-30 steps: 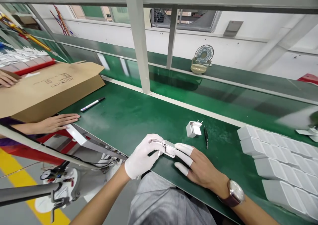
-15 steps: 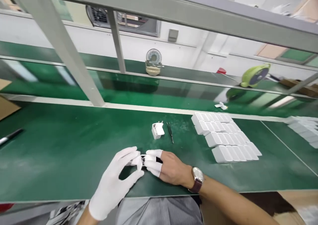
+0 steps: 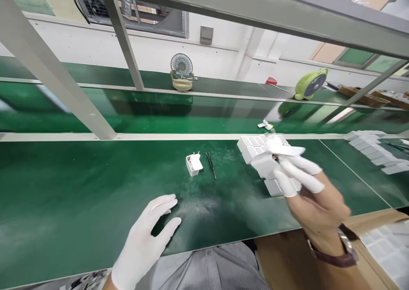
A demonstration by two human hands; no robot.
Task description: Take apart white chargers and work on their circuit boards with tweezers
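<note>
My left hand [image 3: 145, 239], in a white glove, rests low over the green bench with thumb and fingers apart and nothing between them. Out to the right, my right hand [image 3: 315, 200] has white finger covers and a wristwatch. Its fingers grip a white plastic housing [image 3: 263, 165] with a flap-like part standing out; motion blurs the details. Behind and below it are rows of white boxes [image 3: 247, 147], partly hidden by the hand. Mid-bench stands an open white plug housing [image 3: 194, 165] with two pins and small parts inside. Black tweezers [image 3: 211, 165] lie beside it.
A small white piece [image 3: 265, 124] lies behind the rows. More white boxes [image 3: 367, 147] are stacked at far right. A beige fan [image 3: 182, 72] and a green fan [image 3: 310, 84] stand on the shelf. A metal post [image 3: 64, 72] rises at left.
My right hand has carried the white housing from beside my left hand to over the box rows at right. My left hand has let go and stays near the same spot. The view has shifted right.
</note>
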